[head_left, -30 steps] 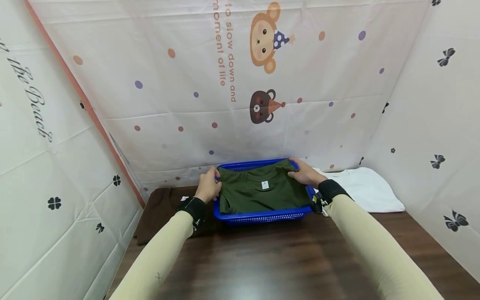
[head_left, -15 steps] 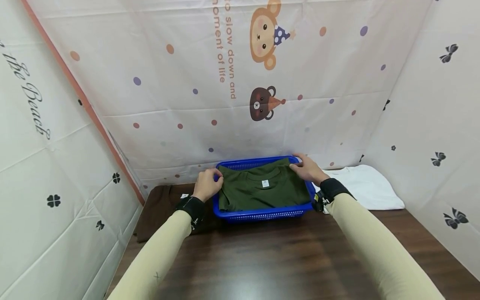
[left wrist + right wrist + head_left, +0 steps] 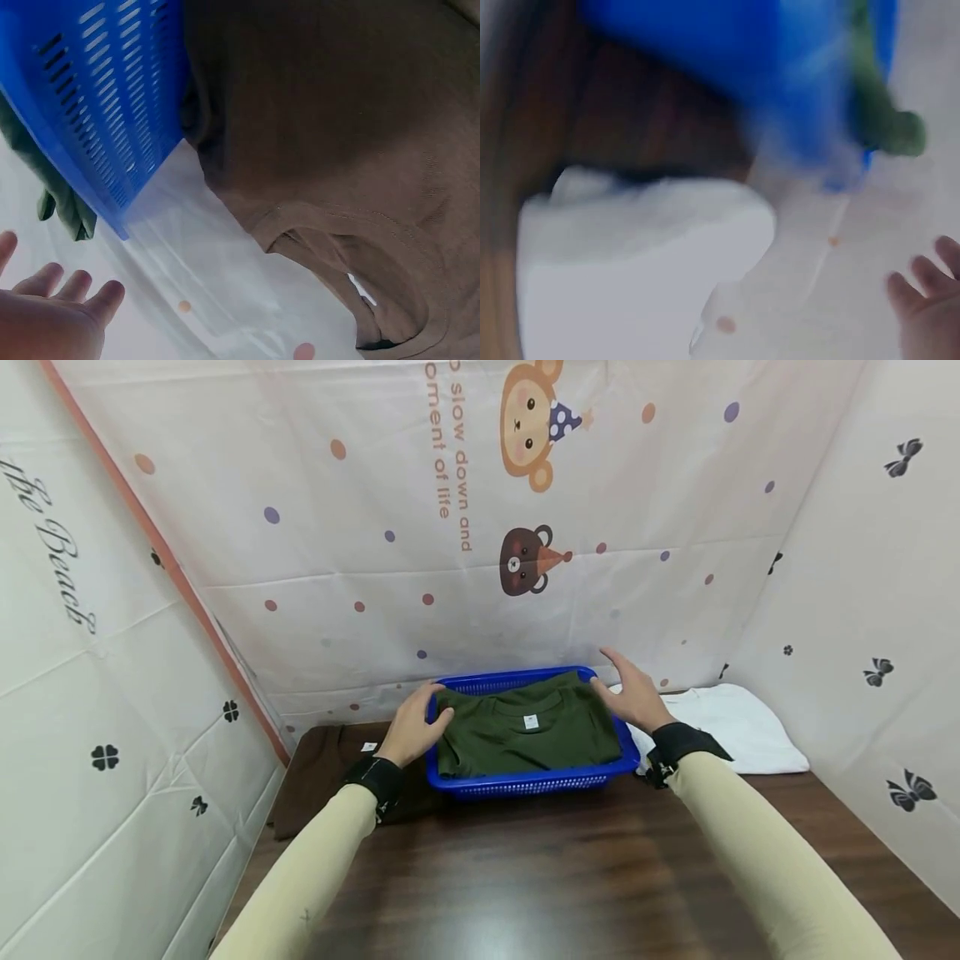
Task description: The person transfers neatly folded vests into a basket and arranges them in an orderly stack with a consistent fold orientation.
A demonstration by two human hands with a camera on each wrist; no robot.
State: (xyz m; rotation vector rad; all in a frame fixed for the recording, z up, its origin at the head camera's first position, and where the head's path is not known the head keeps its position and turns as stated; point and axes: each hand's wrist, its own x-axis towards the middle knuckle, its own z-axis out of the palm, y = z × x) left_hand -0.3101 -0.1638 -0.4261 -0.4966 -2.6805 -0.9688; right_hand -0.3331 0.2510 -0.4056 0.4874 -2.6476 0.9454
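Note:
A dark green T-shirt [image 3: 517, 739] with a white neck label lies folded in a blue plastic basket [image 3: 532, 782] by the back wall. My left hand [image 3: 414, 727] hovers at the basket's left rim, fingers extended and thumb apart. In the left wrist view its fingertips [image 3: 75, 285] stand clear of the basket wall. Over by the right rim, my right hand [image 3: 636, 693] is raised with fingers spread. Nothing is held in either hand. The right wrist view is blurred, but the right fingers [image 3: 930, 277] appear away from the basket.
Left of the basket lies a folded brown T-shirt [image 3: 318, 785], partly behind my left wrist. A white garment [image 3: 738, 731] lies to the right. All stand on a dark wooden table [image 3: 525, 877], with printed cloth walls [image 3: 360, 510] at the back and sides.
Both hands have let go of the shirt and basket edges. Their fingers have straightened, and the right hand has lifted up and outward. The shirt stays in the basket.

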